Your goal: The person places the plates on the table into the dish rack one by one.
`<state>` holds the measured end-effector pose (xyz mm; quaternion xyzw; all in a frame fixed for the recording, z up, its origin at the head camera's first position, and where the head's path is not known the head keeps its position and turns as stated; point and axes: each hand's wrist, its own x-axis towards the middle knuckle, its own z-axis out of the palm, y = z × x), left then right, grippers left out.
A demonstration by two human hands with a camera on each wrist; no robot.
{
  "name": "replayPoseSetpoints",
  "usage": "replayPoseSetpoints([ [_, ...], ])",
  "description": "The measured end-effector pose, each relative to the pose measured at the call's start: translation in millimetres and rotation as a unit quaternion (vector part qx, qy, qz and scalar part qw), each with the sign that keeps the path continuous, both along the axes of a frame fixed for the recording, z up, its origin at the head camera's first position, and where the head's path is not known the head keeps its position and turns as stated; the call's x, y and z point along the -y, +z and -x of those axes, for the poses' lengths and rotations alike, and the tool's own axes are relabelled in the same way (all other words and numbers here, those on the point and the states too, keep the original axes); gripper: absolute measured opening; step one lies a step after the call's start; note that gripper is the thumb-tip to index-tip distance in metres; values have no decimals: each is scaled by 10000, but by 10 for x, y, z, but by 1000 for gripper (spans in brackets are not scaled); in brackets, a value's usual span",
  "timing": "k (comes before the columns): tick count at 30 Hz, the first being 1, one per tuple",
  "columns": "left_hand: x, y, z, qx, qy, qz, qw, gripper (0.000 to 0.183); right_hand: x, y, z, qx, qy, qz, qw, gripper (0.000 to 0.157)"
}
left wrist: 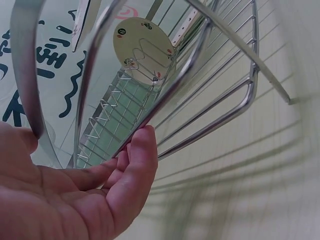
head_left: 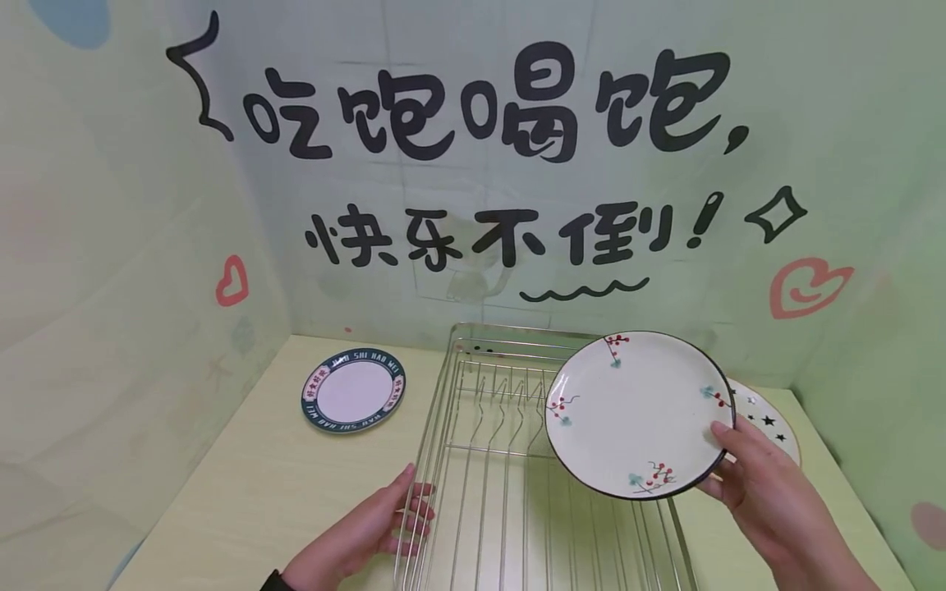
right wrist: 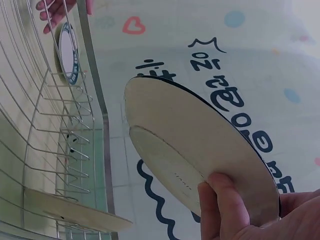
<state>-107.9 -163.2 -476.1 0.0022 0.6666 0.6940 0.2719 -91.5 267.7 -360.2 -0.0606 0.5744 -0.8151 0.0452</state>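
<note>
In the head view my right hand (head_left: 769,484) grips a white plate (head_left: 639,410) by its right rim, thumb on the face and fingers behind. The plate has a dark rim and sprigs of red berries, and is tilted above a wire dish rack (head_left: 488,492). Its underside (right wrist: 200,145) faces the right wrist camera. My left hand (head_left: 377,525) holds the rack's left side, with its fingertips (left wrist: 145,137) at a lower rail in the left wrist view. A cream plate with small motifs (left wrist: 142,45) shows among the rack's slot wires there.
A plate with a dark green lettered rim (head_left: 355,392) lies on the table left of the rack. A plate with black stars (head_left: 769,423) lies to the right, partly hidden by my right hand and the held plate. A printed backdrop (head_left: 517,189) encloses the table.
</note>
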Motion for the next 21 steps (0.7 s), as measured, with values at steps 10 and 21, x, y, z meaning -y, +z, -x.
replayPoseSetpoints([
  [10, -13, 0, -10, -2, 57, 78, 10000, 92, 53, 124, 158, -531, -383, -244, 9976, 33],
  [21, -16, -1, -9, -16, 74, 112, 9999, 92, 175, 208, 392, -284, -981, -1204, 9875, 49],
])
